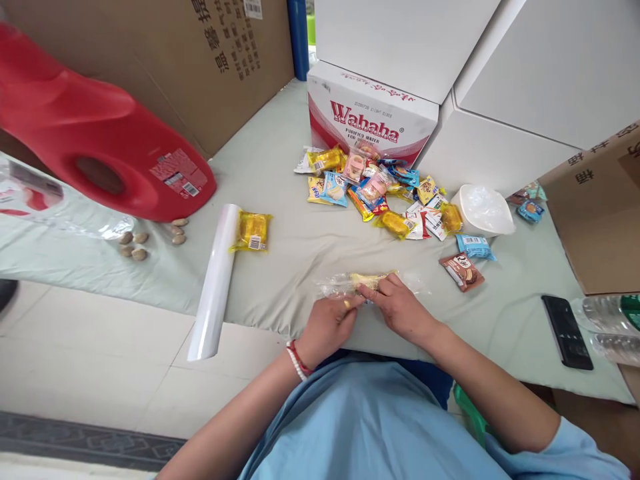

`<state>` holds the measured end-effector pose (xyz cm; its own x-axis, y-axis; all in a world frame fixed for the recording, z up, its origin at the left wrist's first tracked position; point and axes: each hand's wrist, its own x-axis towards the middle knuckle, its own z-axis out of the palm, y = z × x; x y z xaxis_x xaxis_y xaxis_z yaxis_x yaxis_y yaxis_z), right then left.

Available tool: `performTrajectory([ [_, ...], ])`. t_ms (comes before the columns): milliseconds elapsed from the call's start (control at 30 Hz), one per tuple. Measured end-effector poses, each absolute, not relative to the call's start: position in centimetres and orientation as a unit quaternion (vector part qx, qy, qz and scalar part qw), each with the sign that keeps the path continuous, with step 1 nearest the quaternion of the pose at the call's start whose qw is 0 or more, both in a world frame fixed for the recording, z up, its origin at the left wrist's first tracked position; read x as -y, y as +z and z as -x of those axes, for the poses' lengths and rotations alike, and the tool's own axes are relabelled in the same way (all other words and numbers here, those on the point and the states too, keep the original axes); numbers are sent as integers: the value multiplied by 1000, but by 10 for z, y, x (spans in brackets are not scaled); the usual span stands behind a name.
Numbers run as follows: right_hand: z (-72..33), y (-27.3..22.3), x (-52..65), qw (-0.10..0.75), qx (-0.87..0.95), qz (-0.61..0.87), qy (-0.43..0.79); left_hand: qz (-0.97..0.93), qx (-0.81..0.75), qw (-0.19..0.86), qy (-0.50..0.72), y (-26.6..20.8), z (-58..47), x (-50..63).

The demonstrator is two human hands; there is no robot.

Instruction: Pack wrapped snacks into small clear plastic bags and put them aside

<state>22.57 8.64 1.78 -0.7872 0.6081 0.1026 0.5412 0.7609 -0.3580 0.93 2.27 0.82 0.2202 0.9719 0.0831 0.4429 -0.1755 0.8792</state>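
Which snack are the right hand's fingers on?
The pale yellow snack near the table's front edge, clear film showing at both ends. The right hand is on it; the others, like the yellow packet beside the white roll, lie apart.

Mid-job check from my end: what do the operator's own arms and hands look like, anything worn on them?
Both the left hand and right hand are ungloved. The left wrist wears a red band and a white beaded bracelet; the right wrist looks unadorned. The right arm has a light-blue short sleeve.
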Motion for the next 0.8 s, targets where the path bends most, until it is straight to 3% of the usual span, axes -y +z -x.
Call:
performTrajectory([
  [67, -224, 19, -86, 84, 937, 306, 143, -572, -579, 397, 425, 11, 8, -23],
  [167, -221, 23, -87, 57, 944, 297, 130, -440, -702, 299, 474, 13, 27, -36],
  [267, -218, 25, -89, 53, 946, 295, 125, -493, -746, 228, 385, 7, 30, -55],
  [367, -217, 25, -92, 65, 941, 301, 143, -601, -719, 225, 267, -2, 20, -61],
  [467, -219, 24, -94, 105, 926, 316, 179, -630, -702, 226, 245, -4, 13, -57],
  [600, -221, 25, -95, 144, 909, 324, 217, -586, -703, 297, 272, 13, 15, -52],
  [800, -219, 27, -92, 169, 909, 301, 236, -420, -626, 536, 379, 44, -8, -49],
])
